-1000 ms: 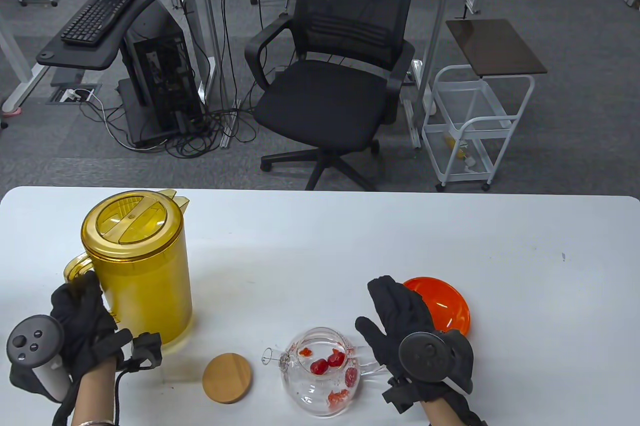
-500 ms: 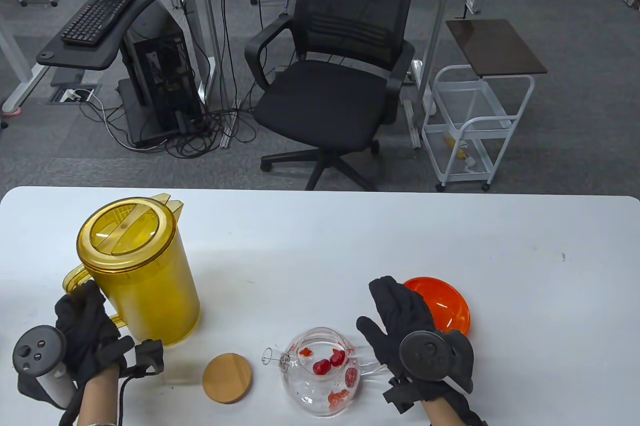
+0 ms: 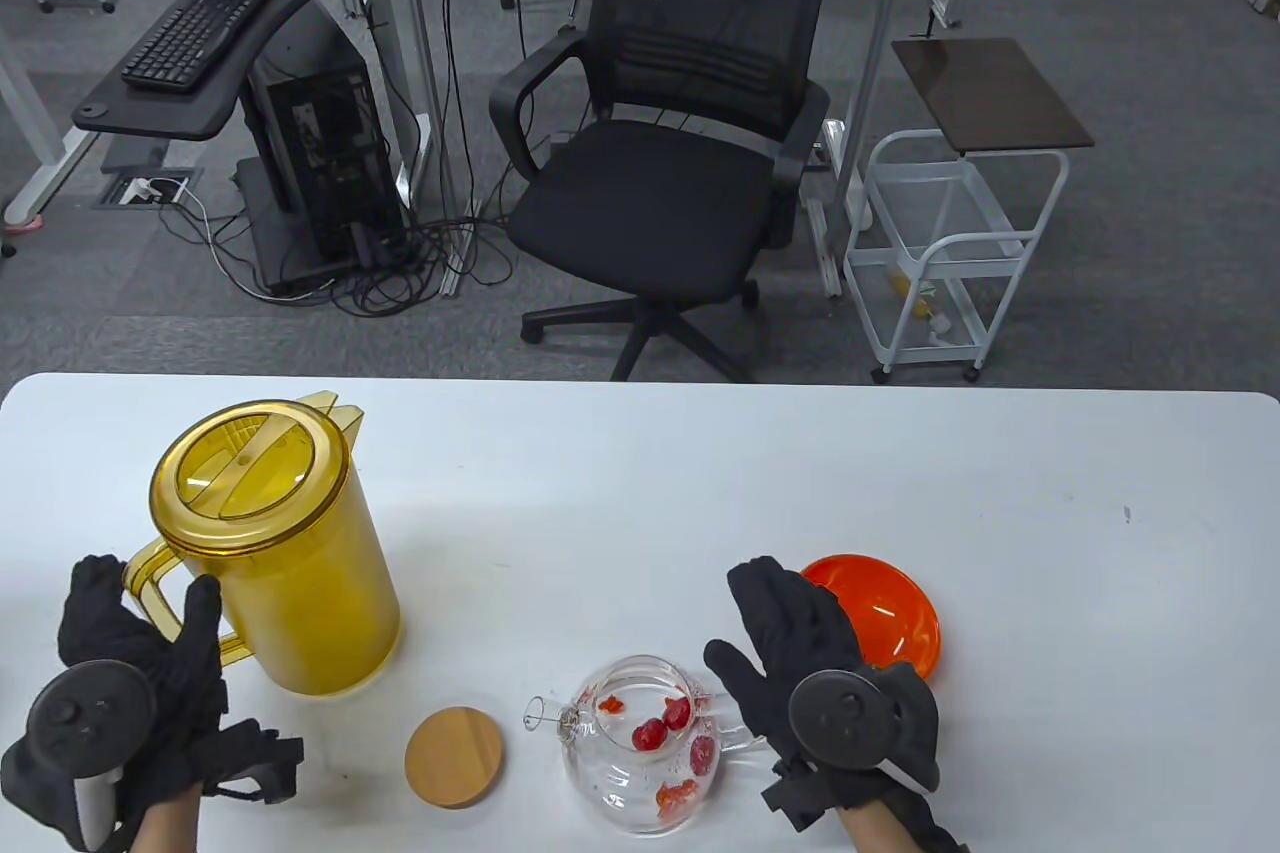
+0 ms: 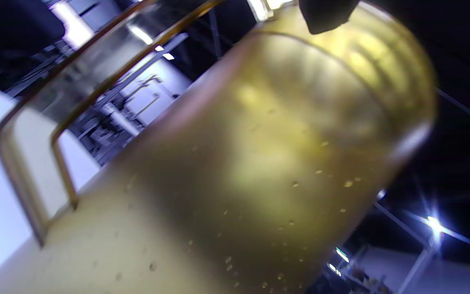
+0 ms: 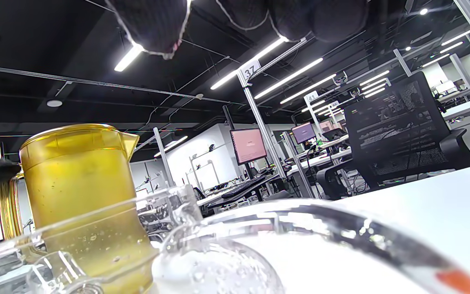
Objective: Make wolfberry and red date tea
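Note:
The yellow pitcher (image 3: pixel 270 543) stands upright with its lid on at the table's left and fills the left wrist view (image 4: pixel 239 163). My left hand (image 3: pixel 145 593) is open, with thumb and fingers spread on either side of the pitcher's handle (image 3: pixel 150 573), not gripping it. The glass teapot (image 3: pixel 640 743) holds red dates and wolfberries and stands lidless at the front centre. Its wooden lid (image 3: pixel 455 756) lies flat to its left. My right hand (image 3: pixel 765 623) is open and empty, just right of the teapot by its handle. The teapot's rim (image 5: pixel 259 228) shows close in the right wrist view.
An orange plate (image 3: pixel 890 608) lies on the table right of my right hand, partly under it. The white table (image 3: pixel 900 473) has bare room at the back and right. An office chair (image 3: pixel 660 173) and a white cart (image 3: pixel 950 243) stand beyond the far edge.
My left hand has let go of the pitcher's handle and opened, drawing back towards me. The pitcher has shifted slightly left and stands still. My right hand has barely moved.

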`<action>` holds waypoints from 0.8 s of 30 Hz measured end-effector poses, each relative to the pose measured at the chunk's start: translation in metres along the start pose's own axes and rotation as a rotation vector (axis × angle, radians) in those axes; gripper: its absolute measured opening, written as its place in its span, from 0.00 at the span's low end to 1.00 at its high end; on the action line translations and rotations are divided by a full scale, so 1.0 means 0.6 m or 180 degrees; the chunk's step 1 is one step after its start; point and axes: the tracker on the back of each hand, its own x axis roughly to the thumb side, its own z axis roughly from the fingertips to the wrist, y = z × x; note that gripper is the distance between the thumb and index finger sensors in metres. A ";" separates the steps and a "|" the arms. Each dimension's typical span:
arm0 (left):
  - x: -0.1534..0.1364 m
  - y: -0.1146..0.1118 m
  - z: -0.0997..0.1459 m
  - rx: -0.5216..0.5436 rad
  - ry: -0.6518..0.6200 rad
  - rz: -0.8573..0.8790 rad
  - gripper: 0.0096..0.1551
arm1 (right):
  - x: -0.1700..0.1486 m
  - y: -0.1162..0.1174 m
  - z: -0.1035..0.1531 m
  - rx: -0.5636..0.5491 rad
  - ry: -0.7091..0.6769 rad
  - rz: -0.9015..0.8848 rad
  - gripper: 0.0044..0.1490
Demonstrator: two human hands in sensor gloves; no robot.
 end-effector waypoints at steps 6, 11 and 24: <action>0.107 -0.009 0.037 -0.0096 -0.1225 -0.0752 0.52 | 0.000 0.000 0.001 -0.0012 -0.0009 -0.0007 0.45; 0.158 -0.087 0.078 -0.0896 -0.1840 -0.1213 0.52 | 0.000 -0.001 0.002 -0.0026 -0.0016 -0.0016 0.45; 0.099 -0.282 0.143 -0.3366 -0.1595 -0.1960 0.65 | 0.001 0.000 0.003 -0.0025 -0.0039 -0.0025 0.45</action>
